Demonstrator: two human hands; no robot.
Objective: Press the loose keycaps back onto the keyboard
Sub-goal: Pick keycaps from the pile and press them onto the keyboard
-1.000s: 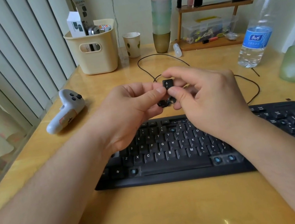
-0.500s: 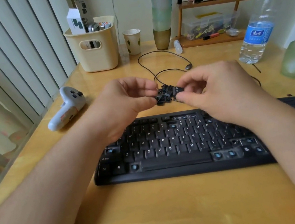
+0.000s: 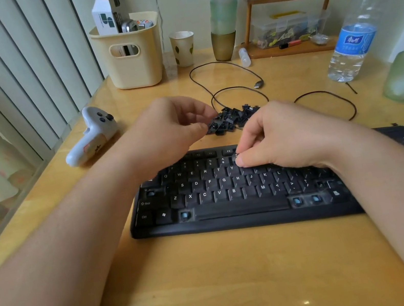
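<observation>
Soft daylight comes from the blinds (image 3: 8,87) left of my fingers. A small glare spot shines on the desk (image 3: 306,302) near me. Edges bow; my hands blur slightly.

Two bare forearms, no sleeve anywhere along them — no watch, no band, no bracelet at either wrist. Left hand (image 3: 172,128) and right hand (image 3: 281,136) both ungloved, ringless — short, plain nails on the fingers that show.

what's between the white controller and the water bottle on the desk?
Head view: left hand, the loose keycaps pile and cable loops lie between controller and bottle.
</observation>
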